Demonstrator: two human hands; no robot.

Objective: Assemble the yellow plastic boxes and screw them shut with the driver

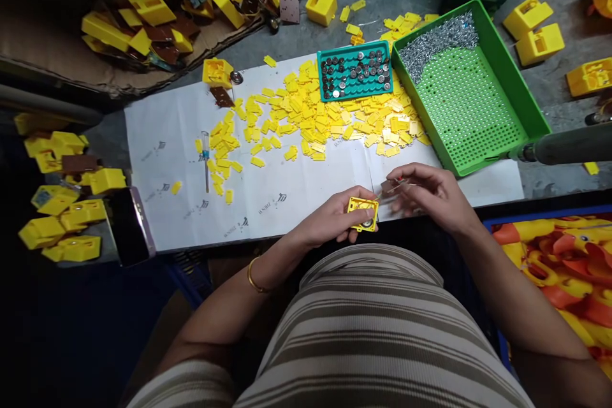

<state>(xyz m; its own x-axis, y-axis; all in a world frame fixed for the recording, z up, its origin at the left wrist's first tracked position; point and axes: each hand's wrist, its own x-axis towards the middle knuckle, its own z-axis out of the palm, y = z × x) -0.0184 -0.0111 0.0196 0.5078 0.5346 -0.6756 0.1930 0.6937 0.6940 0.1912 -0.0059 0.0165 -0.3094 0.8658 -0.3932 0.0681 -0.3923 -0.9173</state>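
Note:
At the table's near edge, my left hand (pixel 335 215) is closed around a small yellow plastic casing (pixel 356 204). Its thumb presses on a round metal part lying inside the casing. Just to the right, my right hand (pixel 433 196) has its fingers bent around a small brown board (pixel 389 187) with thin wires by it; motion smears these fingertips. The board hangs close to the casing, and whether wires join them I cannot tell. Beyond both hands lie many flat yellow plastic pieces (pixel 310 121) in a loose pile.
A teal tray (pixel 356 97) of round button-like cells sits on the pile. Beside it stands a green perforated basket (pixel 497 108) with small metal screws. A screwdriver (pixel 206 156) and a phone (pixel 128 226) lie left. Yellow casings fill a carton (pixel 57 54); a grey bar (pixel 574 145) juts in.

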